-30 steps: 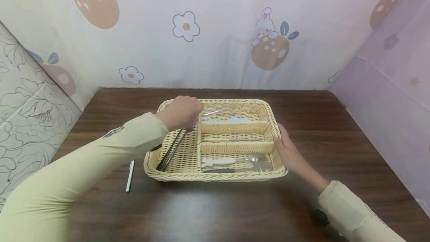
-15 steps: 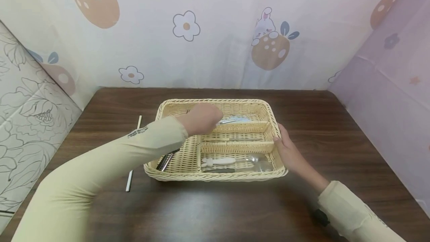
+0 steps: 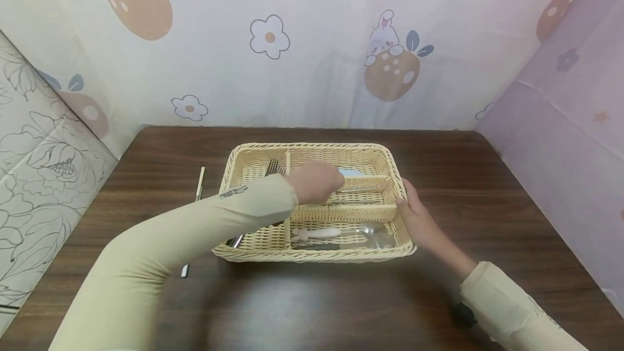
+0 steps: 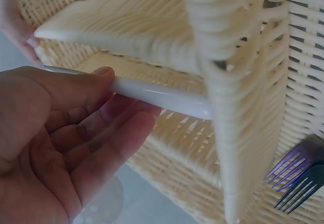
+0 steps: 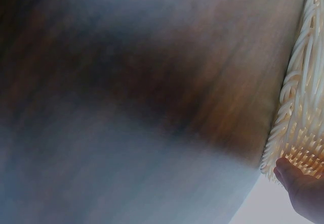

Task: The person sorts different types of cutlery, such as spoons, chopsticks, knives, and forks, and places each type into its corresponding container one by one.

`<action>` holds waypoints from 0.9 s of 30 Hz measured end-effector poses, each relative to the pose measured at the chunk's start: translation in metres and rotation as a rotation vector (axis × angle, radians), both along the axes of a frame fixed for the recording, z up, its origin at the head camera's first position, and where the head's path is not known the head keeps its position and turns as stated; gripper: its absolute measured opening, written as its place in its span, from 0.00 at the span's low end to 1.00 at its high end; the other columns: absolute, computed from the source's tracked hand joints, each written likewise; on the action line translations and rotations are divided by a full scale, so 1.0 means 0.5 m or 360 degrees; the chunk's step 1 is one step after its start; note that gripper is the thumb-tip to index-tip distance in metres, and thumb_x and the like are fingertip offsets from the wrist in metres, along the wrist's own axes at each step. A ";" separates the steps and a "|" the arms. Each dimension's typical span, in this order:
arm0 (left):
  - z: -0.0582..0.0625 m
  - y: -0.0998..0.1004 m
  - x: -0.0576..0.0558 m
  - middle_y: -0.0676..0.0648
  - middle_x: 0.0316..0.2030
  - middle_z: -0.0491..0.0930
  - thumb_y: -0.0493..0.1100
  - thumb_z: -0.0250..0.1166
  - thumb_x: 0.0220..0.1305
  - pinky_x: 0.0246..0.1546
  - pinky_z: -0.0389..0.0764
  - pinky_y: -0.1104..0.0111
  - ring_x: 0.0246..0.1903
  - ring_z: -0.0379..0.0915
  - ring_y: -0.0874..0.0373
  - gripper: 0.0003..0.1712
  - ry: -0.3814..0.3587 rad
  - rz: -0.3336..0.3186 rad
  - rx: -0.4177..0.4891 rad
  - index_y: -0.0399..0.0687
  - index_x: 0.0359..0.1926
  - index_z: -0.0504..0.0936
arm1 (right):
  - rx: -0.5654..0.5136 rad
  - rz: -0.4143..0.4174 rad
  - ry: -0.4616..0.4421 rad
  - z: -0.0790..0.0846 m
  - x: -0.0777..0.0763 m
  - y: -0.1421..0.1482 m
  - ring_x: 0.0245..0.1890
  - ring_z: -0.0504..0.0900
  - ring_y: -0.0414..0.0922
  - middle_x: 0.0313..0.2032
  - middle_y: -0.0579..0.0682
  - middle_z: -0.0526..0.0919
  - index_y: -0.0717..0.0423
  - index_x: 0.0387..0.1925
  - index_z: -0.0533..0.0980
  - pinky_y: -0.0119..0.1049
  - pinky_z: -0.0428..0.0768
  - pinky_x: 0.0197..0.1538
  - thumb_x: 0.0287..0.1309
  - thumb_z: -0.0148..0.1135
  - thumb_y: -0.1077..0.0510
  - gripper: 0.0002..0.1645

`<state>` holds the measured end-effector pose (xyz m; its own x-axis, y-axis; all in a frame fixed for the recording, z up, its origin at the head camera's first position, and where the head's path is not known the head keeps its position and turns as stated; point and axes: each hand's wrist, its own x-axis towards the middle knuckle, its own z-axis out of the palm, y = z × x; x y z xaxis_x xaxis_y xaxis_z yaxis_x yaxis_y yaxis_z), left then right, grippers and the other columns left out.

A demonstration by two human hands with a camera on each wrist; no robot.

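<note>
My left hand (image 3: 319, 182) is over the middle divided section of a cream woven basket (image 3: 312, 255). Between thumb and fingertips it pinches a slim white-handled knife (image 4: 157, 95), whose thin metal end (image 3: 358, 190) points right. In the left wrist view the handle's far end reaches the upright divider (image 4: 223, 107). My right hand (image 3: 416, 213) grips the basket's right end, thumb (image 5: 288, 173) at the rim and the other fingers largely hidden. A cream-handled piece of cutlery (image 3: 356, 202) lies in the middle compartment, partly hidden by my left hand.
Forks (image 4: 298, 163) lie in the basket's left compartment. A white-handled spoon (image 3: 319, 233) and a dark-handled utensil (image 3: 317, 246) are in the front one; something pale blue (image 3: 350, 173) is at the back. Cutlery (image 3: 200, 180) on the wooden table (image 3: 292, 302) is partly behind my left sleeve.
My left hand has moved right and slightly towards me with the knife, from the basket's left part to over the middle compartment. My right hand stays on the basket's right end.
</note>
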<state>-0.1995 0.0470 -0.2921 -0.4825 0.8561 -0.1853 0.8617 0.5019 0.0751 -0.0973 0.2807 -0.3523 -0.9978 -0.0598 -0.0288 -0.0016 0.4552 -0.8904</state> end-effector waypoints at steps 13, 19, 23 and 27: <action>-0.034 0.027 -0.015 0.49 0.32 0.79 0.32 0.55 0.67 0.33 0.75 0.72 0.26 0.64 0.61 0.08 0.0063 -0.0028 -0.0150 0.43 0.38 0.81 | 0.0019 -0.0003 0.0004 -0.002 -0.001 0.001 0.61 0.60 0.69 0.67 0.74 0.49 0.58 0.73 0.35 0.62 0.59 0.61 0.73 0.30 0.63 0.32; -0.048 0.042 -0.018 0.49 0.34 0.80 0.33 0.55 0.67 0.34 0.77 0.72 0.28 0.67 0.61 0.09 0.0106 -0.0031 -0.0168 0.44 0.39 0.81 | 0.0029 -0.0001 -0.0003 -0.002 -0.001 0.002 0.58 0.65 0.70 0.65 0.75 0.52 0.57 0.73 0.35 0.62 0.65 0.57 0.74 0.29 0.61 0.32; -0.052 0.051 -0.009 0.49 0.36 0.80 0.34 0.57 0.67 0.33 0.77 0.73 0.27 0.66 0.62 0.06 0.0114 -0.0001 -0.0226 0.44 0.40 0.81 | 0.0041 -0.0008 -0.0007 -0.003 0.000 0.001 0.60 0.63 0.69 0.66 0.74 0.52 0.56 0.73 0.36 0.63 0.63 0.59 0.74 0.30 0.61 0.32; -0.053 0.053 -0.006 0.49 0.37 0.79 0.35 0.58 0.66 0.33 0.78 0.73 0.28 0.67 0.62 0.06 0.0088 0.0034 -0.0273 0.45 0.40 0.81 | 0.0066 -0.0010 0.0001 -0.003 0.001 0.001 0.61 0.61 0.69 0.66 0.74 0.52 0.56 0.73 0.36 0.64 0.60 0.60 0.74 0.30 0.61 0.32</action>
<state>-0.2023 0.0735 -0.3185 -0.5138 0.8035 -0.3007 0.8511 0.5216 -0.0604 -0.0970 0.2812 -0.3538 -0.9982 -0.0524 -0.0304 0.0007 0.4919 -0.8706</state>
